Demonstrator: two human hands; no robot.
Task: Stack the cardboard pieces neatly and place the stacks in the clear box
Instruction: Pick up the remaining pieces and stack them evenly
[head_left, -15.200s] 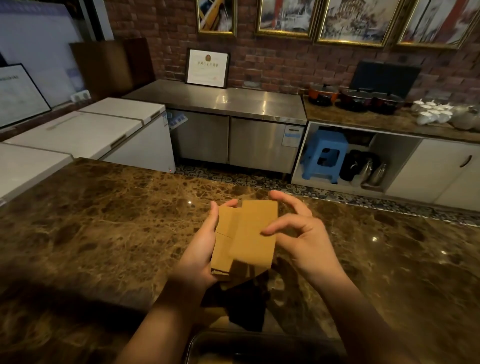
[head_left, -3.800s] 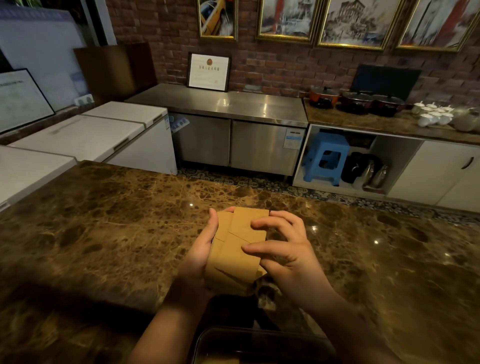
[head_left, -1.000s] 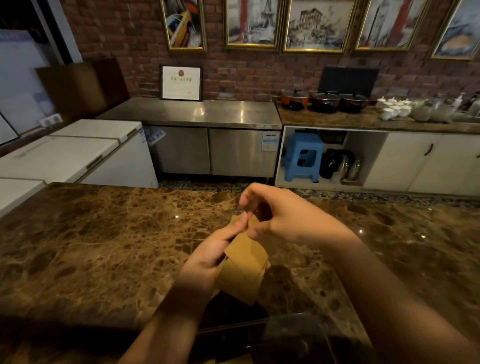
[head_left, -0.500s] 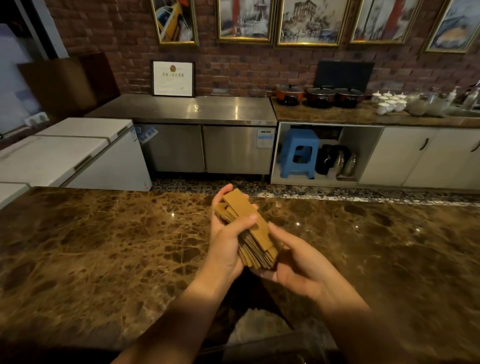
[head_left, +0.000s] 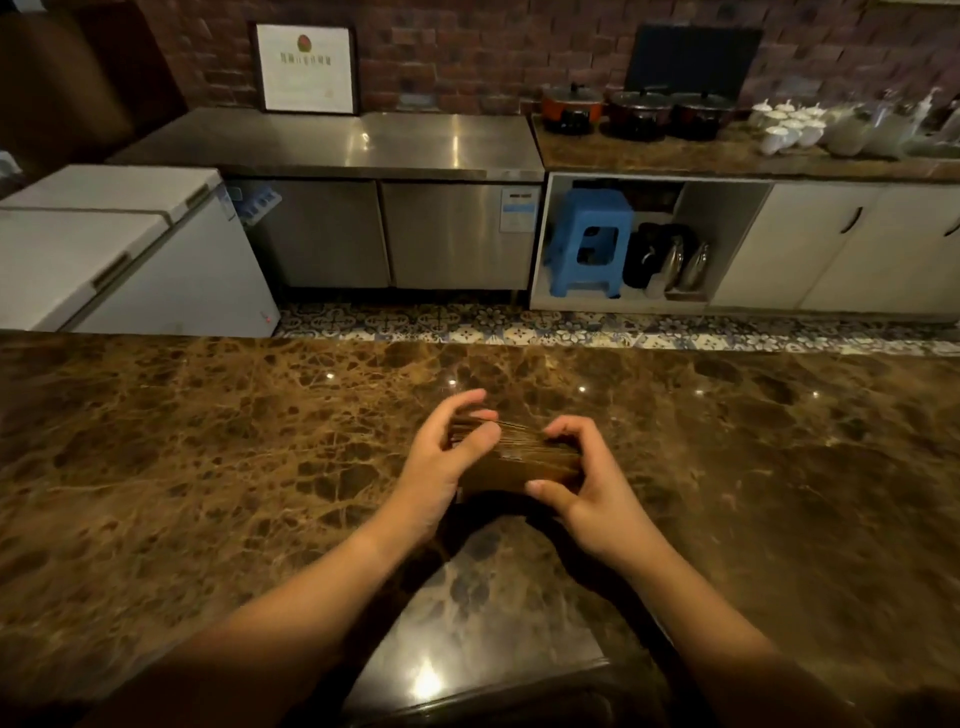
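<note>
Marble counter in dim kitchen. Cardboard stack stands on edge on counter, pinched between left hand and right hand. Edges look nearly squared. Left to do: stack into clear box, nearer than grip, at frame bottom.

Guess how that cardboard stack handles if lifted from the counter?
The stack is many loose thin sheets, so it probably fans or shears unless squeezed; both hands bracket its ends. Likely light and stiff edgewise. The glossy counter may let it slide.
</note>
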